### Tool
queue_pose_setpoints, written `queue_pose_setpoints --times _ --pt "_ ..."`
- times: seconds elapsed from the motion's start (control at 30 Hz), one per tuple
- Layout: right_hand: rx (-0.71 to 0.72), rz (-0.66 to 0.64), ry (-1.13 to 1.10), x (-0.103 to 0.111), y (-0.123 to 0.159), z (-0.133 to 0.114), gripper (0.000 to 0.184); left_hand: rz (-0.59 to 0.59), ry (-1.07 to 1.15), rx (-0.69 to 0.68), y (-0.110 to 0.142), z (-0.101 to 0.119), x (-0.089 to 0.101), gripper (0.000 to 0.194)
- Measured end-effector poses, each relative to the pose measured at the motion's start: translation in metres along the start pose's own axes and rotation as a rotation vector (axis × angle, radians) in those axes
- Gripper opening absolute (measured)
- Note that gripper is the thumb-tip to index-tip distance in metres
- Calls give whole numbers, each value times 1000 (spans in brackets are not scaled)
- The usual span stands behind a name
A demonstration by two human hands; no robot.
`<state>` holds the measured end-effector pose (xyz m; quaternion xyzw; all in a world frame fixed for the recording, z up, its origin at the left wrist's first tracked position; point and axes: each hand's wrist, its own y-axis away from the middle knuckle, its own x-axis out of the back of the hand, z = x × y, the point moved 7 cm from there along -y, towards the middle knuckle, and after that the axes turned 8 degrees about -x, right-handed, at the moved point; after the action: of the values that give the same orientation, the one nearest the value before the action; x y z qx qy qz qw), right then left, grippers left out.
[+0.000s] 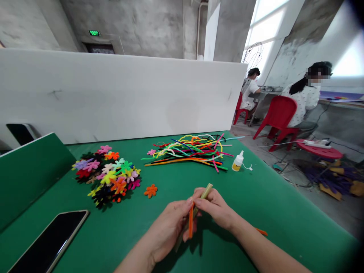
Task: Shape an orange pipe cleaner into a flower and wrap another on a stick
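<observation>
Near the front middle of the table, a pale greenish-tan stick (208, 188) slants between my hands. An orange pipe cleaner (190, 223) hangs down along it from the pinched fingertips. My left hand (173, 218) is closed around the lower part of the stick, thumb against the pipe cleaner's top. My right hand (217, 208) is closed on the stick's upper part, with its thumb tip meeting the left thumb. Fingers hide where pipe cleaner and stick touch. Another orange piece (262, 231) lies partly behind my right forearm. A single orange felt-like flower (150, 190) rests left of my hands.
Many-coloured flower shapes (109, 176) are heaped at left. Loose pipe cleaners (190, 152) lie at the back, beside a small glue bottle (238, 161). A phone (48, 242) lies front left. A white partition (122, 94) borders the green table (256, 193). Two people sit at right.
</observation>
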<state>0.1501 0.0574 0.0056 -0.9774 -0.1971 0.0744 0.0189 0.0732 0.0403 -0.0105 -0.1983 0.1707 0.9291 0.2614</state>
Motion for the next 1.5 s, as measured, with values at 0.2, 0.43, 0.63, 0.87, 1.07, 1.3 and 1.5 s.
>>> queue_pose_setpoints --times 0.2,0.43,0.63,0.87,1.07,1.3,1.5 --pt "-27 79 -8 9 -1 3 22 11 -32 -47 -4 -5 6 24" --pt "9 61 210 6 -3 5 20 230 -22 -140 0 2 34 20" --pt "17 120 331 2 -2 5 24 340 -101 -212 -1 6 44 23" --pt "21 147 638 -6 2 5 9 418 -183 -266 1 8 45 26" --pt "95 168 774 -6 2 0 11 429 -226 -227 1 6 47 28" --pt "56 126 762 -7 1 2 10 407 -203 -234 0 6 48 28" --pt "68 116 706 -12 0 2 16 401 -199 -240 -1 7 49 28"
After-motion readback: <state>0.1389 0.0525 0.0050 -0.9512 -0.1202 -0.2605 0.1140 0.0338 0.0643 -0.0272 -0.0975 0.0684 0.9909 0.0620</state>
